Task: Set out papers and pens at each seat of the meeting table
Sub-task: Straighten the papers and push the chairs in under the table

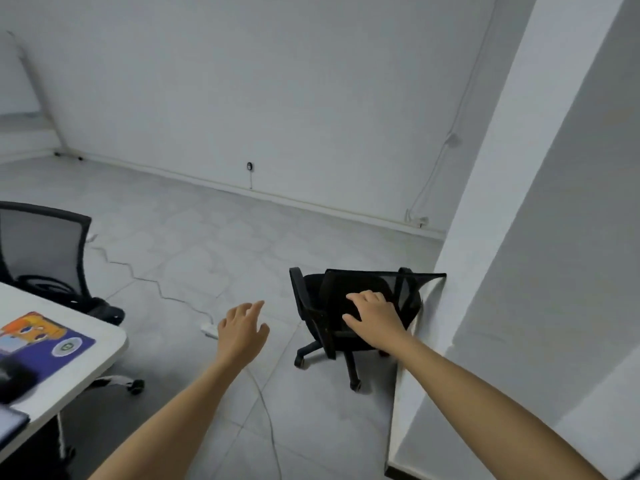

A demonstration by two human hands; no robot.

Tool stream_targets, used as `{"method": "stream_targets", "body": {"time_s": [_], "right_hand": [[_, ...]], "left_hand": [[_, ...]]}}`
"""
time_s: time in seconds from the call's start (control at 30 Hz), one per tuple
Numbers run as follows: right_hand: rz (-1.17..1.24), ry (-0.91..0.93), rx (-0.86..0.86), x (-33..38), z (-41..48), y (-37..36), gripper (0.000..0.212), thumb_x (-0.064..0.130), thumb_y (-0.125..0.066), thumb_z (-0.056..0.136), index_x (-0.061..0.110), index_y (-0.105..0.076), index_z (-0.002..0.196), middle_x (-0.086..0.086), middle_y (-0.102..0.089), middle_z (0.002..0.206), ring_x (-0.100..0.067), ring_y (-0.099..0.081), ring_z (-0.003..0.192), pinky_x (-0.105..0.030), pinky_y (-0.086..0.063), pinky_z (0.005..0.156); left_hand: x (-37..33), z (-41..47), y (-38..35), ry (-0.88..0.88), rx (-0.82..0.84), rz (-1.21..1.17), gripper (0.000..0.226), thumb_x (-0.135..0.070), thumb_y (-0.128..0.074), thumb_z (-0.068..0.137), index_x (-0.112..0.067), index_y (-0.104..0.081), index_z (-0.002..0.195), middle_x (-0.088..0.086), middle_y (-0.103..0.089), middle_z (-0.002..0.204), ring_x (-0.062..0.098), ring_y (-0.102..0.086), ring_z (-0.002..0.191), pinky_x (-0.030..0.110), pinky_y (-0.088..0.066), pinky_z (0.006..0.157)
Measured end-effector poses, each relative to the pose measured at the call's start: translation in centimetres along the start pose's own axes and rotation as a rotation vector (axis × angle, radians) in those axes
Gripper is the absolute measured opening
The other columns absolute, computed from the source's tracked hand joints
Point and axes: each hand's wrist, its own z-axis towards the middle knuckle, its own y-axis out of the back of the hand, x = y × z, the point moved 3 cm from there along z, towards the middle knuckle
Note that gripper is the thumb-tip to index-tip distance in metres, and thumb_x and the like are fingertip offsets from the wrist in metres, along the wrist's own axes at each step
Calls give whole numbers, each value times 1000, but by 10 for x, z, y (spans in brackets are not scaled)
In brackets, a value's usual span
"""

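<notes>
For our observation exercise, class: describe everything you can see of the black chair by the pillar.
The chair is a black office chair: mesh back, two armrests, castor base. It stands upright on the grey floor, its back against the white pillar. The right hand reaches over its back; contact is unclear.

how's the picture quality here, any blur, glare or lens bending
Head view: wide-angle bending tilts the white pillar and bows the skirting line; light is flat and grey, no glare, faint shadow under the black chair; the whole view is soft, the left hand and right hand slightly blurred, the dark object on the table smeared most.
</notes>
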Motion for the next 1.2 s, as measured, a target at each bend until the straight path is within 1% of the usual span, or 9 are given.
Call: {"method": "stream_targets", "body": {"time_s": [0.1, 0.27, 0.47, 0.63, 0.77, 0.87, 0.97, 1.07, 1.2], "right_hand": [[-16, 72, 45, 16, 67, -9, 50, 39, -41, 96, 20, -33, 142, -5, -38, 143, -24, -32, 132, -37, -34, 103], [11, 182, 101, 49, 156, -24, 50, 39, -39, 97, 20, -33, 142, -6, -38, 143, -24, -32, 131, -38, -33, 103], [49, 415, 132, 125, 267, -46, 49, 40, -36, 99, 21, -30, 144, -3, -36, 146, -22, -31, 133, -35, -30, 105], [9, 620, 147, 185, 378, -63, 50, 39, -36, 99, 21, -29, 144, -3, -35, 147, -23, -30, 135, -36, -29, 106], [19, 698, 159, 223, 456, -62, 50, 39, -36, 99, 21, -29, 144, -4, -36, 146, -23, -31, 134, -36, -30, 105], [65, 766, 174, 266, 509, -63, 49, 38, -36, 99, 20, -30, 144, -5, -36, 146, -24, -32, 133, -36, -31, 105], [92, 838, 236, 305, 529, -80, 49, 38, -36, 99, 19, -30, 144, -5, -37, 145, -24, -33, 132, -35, -32, 104], [69, 960, 255, 351, 546, -104, 49, 38, -37, 99, 19, -31, 144, -4, -38, 144, -23, -34, 132, -36, -33, 104], [50, 1092, 299, 413, 565, -127, 50, 38, -38, 98, 18, -32, 143, -5, -39, 143, -24, -34, 132, -37, -31, 106]], "left_hand": [[18, 56, 6, 54, -13, 10, 52, -30, -43, 96, -22, -30, 146, 5, -35, 149, 26, -29, 136, 40, -24, 110], [62, 104, 15, 169, -48, 45, 52, -31, -42, 96, -23, -28, 146, 3, -34, 149, 24, -28, 136, 37, -25, 109], [143, 142, 30, 383, -110, 61, 53, -31, -41, 97, -24, -27, 147, 2, -31, 150, 23, -24, 139, 37, -24, 110], [193, 219, 44, 526, -175, 90, 53, -31, -42, 96, -23, -28, 146, 1, -36, 147, 23, -30, 136, 38, -28, 109], [218, 266, 63, 613, -207, 119, 53, -29, -43, 95, -23, -29, 146, 1, -35, 148, 24, -30, 136, 38, -29, 107], [247, 286, 78, 722, -284, 103, 51, -27, -43, 95, -22, -33, 145, 1, -38, 145, 23, -32, 134, 37, -31, 106], [276, 282, 81, 811, -279, 124, 53, -30, -45, 94, -22, -33, 145, 2, -39, 145, 23, -34, 134, 36, -32, 106], [313, 282, 81, 917, -311, 96, 54, -30, -46, 95, -21, -31, 146, 2, -38, 146, 22, -33, 135, 35, -32, 106], [361, 292, 88, 998, -361, 85, 54, -29, -47, 94, -20, -33, 145, 4, -41, 144, 23, -35, 133, 37, -34, 104]]}}
